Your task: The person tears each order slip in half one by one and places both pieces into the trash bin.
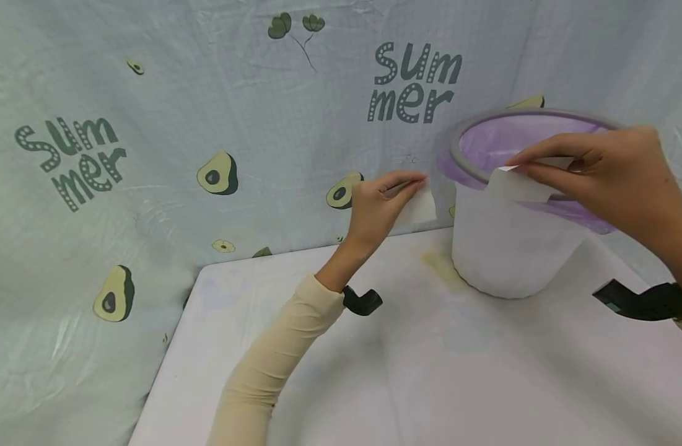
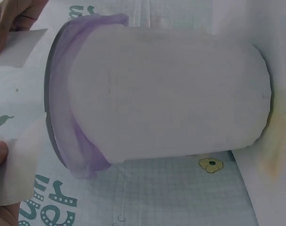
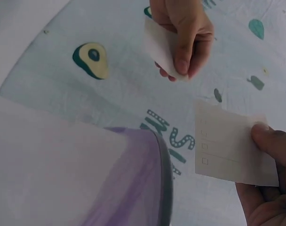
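My left hand (image 1: pixel 374 207) pinches a small piece of white paper (image 1: pixel 420 207) by its top edge, to the left of a white bin (image 1: pixel 502 248). A second paper piece (image 1: pixel 516 187) is pinched between thumb and fingers of my right hand (image 1: pixel 619 173), at the near side of the bin's rim in the head view. In the right wrist view this right-hand piece (image 3: pixel 227 146) shows a column of small printed squares and faint lines. A purple bag (image 1: pixel 491 139) lines the bin and folds out over its grey rim (image 1: pixel 458 152). The two papers are apart.
The bin stands on a table with a white cover (image 1: pixel 329 371), close to the back. Behind hangs a pale curtain (image 1: pixel 168 80) printed with avocados and "summer" lettering. A black wrist mount (image 1: pixel 363 301) sits on each arm.
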`<act>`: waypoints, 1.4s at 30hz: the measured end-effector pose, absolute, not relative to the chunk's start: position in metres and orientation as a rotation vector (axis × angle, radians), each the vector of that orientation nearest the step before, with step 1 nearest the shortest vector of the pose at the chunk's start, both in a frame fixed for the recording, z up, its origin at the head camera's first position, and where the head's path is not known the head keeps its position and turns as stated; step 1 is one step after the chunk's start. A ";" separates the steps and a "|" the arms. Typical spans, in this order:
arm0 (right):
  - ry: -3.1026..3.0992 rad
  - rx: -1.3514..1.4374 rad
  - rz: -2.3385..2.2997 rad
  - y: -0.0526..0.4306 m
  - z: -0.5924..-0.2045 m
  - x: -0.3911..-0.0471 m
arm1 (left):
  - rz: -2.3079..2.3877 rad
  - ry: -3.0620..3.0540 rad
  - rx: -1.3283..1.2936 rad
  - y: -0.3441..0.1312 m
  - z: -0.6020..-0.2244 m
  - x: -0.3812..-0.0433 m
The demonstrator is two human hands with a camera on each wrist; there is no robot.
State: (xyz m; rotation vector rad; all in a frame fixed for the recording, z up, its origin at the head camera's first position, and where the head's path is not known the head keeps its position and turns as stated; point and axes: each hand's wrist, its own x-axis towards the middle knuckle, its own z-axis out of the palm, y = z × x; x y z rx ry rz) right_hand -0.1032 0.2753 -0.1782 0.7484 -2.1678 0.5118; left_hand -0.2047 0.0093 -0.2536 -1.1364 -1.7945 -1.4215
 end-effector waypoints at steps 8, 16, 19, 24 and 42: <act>-2.131 0.801 0.291 0.285 -0.154 -0.107 | -1.323 -1.814 -1.190 0.014 -0.231 -0.211; -2.129 0.882 0.206 0.281 -0.143 -0.114 | -1.384 -1.857 -1.229 0.023 -0.205 -0.204; -2.111 0.911 0.176 0.280 -0.139 -0.120 | -1.394 -1.883 -1.259 0.028 -0.197 -0.204; -2.121 0.936 0.129 0.281 -0.134 -0.126 | -1.355 -1.917 -1.294 0.034 -0.185 -0.205; -2.139 1.037 0.113 0.281 -0.141 -0.133 | -1.114 -2.107 -1.260 0.041 -0.165 -0.214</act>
